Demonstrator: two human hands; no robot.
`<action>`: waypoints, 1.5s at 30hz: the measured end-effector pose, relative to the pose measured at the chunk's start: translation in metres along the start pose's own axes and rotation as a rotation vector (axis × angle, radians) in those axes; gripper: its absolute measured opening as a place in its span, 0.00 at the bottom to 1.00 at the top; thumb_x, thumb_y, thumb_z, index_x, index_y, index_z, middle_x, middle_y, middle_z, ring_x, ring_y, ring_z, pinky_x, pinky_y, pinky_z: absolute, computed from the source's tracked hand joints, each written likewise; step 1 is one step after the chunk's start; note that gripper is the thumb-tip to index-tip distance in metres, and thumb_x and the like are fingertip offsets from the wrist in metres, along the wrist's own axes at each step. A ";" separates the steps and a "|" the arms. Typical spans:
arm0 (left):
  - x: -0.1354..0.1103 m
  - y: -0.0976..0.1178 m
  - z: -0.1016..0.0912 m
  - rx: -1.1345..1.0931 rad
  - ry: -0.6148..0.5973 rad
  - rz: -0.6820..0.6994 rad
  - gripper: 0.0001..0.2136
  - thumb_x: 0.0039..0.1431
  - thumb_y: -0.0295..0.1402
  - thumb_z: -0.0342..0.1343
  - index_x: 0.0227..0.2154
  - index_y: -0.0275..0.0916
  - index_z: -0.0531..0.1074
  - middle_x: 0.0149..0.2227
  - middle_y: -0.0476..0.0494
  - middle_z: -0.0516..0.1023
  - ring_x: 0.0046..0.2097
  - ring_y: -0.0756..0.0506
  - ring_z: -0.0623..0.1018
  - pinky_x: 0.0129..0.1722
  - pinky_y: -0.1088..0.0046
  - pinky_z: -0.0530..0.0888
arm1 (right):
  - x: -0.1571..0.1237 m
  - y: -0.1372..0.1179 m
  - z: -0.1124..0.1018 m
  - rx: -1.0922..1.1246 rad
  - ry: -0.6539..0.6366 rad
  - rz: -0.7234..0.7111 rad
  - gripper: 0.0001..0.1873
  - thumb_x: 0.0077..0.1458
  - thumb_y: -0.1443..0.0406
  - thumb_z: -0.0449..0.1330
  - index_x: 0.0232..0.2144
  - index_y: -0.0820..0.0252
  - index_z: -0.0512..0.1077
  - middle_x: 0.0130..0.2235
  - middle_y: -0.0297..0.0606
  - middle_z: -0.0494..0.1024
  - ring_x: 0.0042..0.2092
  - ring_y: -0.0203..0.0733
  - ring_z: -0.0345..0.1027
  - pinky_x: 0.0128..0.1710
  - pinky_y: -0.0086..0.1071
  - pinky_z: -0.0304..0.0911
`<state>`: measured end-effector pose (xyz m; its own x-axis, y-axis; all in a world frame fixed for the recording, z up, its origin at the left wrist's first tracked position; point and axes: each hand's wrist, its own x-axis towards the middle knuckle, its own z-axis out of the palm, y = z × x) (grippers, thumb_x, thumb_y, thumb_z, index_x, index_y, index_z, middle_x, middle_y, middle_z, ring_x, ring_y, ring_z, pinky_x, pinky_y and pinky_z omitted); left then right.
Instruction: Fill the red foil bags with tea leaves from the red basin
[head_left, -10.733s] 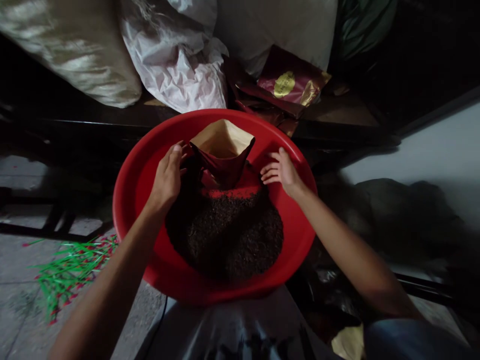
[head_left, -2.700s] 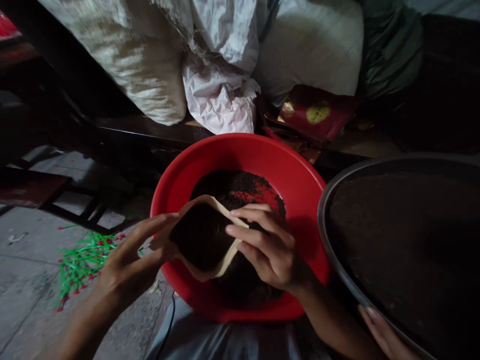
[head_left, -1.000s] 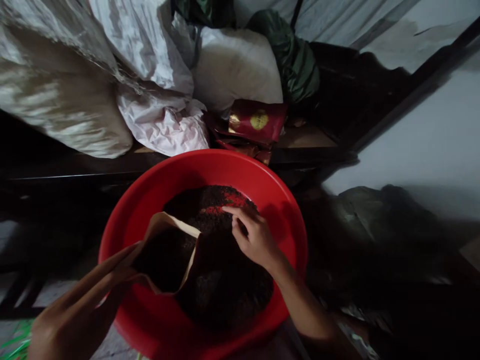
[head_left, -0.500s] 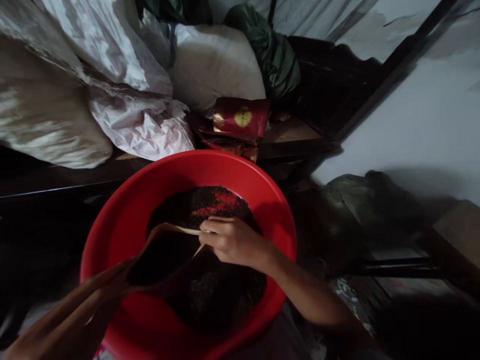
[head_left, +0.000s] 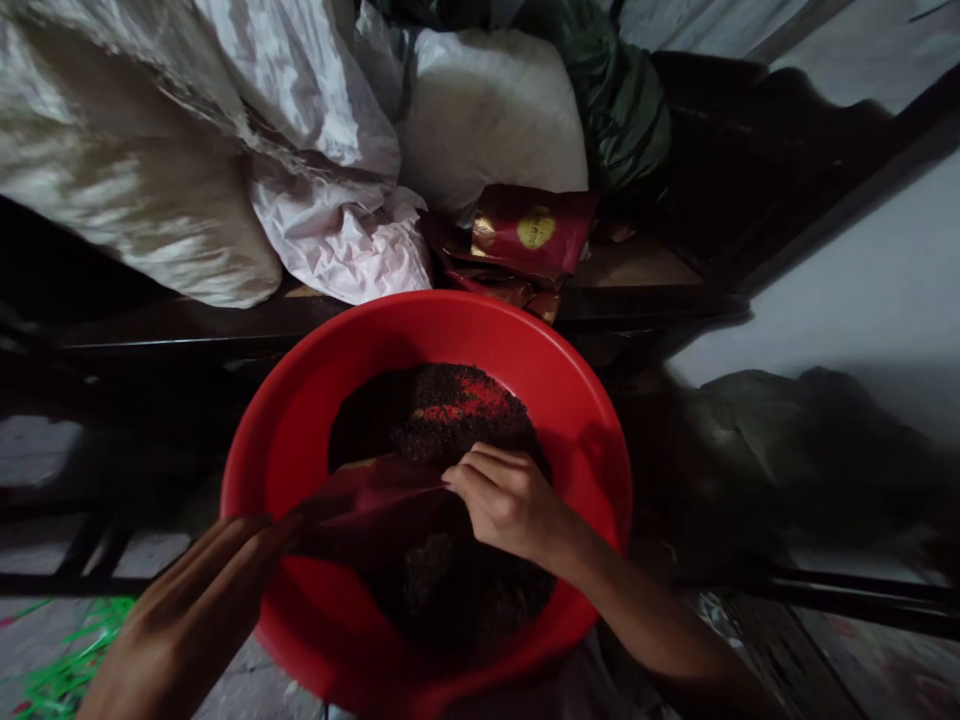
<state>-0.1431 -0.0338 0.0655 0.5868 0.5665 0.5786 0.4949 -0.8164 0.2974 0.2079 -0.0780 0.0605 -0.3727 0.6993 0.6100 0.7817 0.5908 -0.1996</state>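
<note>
Between my two hands a dark red pouch (head_left: 375,497) is stretched on a slant over a red basin (head_left: 262,420). My left hand (head_left: 202,580) is closed around the pouch's lower left end, beside the basin's rim. At the other end, my right hand (head_left: 514,500) pinches the pouch's edge between thumb and fingers. Dark, loose, dried material (head_left: 442,435) lies in the basin below, with some red bottom showing through. The inside of the pouch is hidden from view.
More dark red pouches with a gold emblem (head_left: 536,230) lie on a wooden shelf behind the basin. White sacks (head_left: 495,120) and a green bag (head_left: 626,110) crowd that shelf. Bright green strips (head_left: 79,650) are on the floor at the lower left.
The pouch's mouth, which gaped toward me, is now pulled flat, with its red side showing. My left hand has come further into view. The view has swung left.
</note>
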 end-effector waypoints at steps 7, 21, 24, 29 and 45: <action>0.016 0.013 0.010 0.295 0.068 0.074 0.17 0.63 0.18 0.59 0.52 0.40 0.74 0.43 0.43 0.81 0.47 0.41 0.83 0.50 0.63 0.82 | 0.020 0.013 -0.006 -0.128 -0.069 -0.096 0.13 0.60 0.79 0.55 0.33 0.60 0.74 0.29 0.35 0.73 0.36 0.41 0.66 0.35 0.36 0.64; 0.014 0.044 0.021 0.113 0.149 -0.171 0.09 0.64 0.20 0.61 0.43 0.38 0.76 0.39 0.45 0.80 0.40 0.48 0.81 0.42 0.74 0.77 | 0.045 -0.008 0.002 -0.028 -0.192 -0.149 0.12 0.60 0.77 0.59 0.29 0.58 0.69 0.31 0.33 0.74 0.35 0.40 0.65 0.36 0.38 0.59; 0.006 0.040 0.026 0.095 0.195 -0.220 0.09 0.64 0.20 0.62 0.42 0.39 0.76 0.40 0.44 0.81 0.41 0.48 0.82 0.42 0.74 0.77 | 0.039 -0.005 0.001 -0.045 -0.181 -0.139 0.10 0.58 0.77 0.58 0.30 0.58 0.70 0.31 0.35 0.74 0.36 0.42 0.65 0.35 0.39 0.59; 0.009 0.046 0.034 0.041 0.250 -0.194 0.08 0.63 0.20 0.62 0.41 0.38 0.76 0.37 0.44 0.80 0.38 0.48 0.80 0.39 0.73 0.77 | 0.043 -0.009 -0.006 0.008 -0.270 -0.086 0.07 0.59 0.70 0.64 0.41 0.60 0.74 0.39 0.39 0.78 0.45 0.47 0.70 0.43 0.40 0.67; 0.041 0.045 0.031 0.115 0.136 -0.031 0.08 0.66 0.20 0.59 0.43 0.38 0.75 0.36 0.45 0.79 0.36 0.49 0.79 0.38 0.73 0.77 | 0.054 -0.003 0.003 -0.026 -0.226 -0.242 0.06 0.64 0.71 0.60 0.34 0.58 0.71 0.34 0.34 0.76 0.37 0.41 0.67 0.36 0.38 0.59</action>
<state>-0.0770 -0.0438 0.0793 0.4821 0.5643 0.6701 0.5860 -0.7763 0.2321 0.1834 -0.0407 0.0921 -0.6488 0.6130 0.4508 0.6682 0.7425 -0.0479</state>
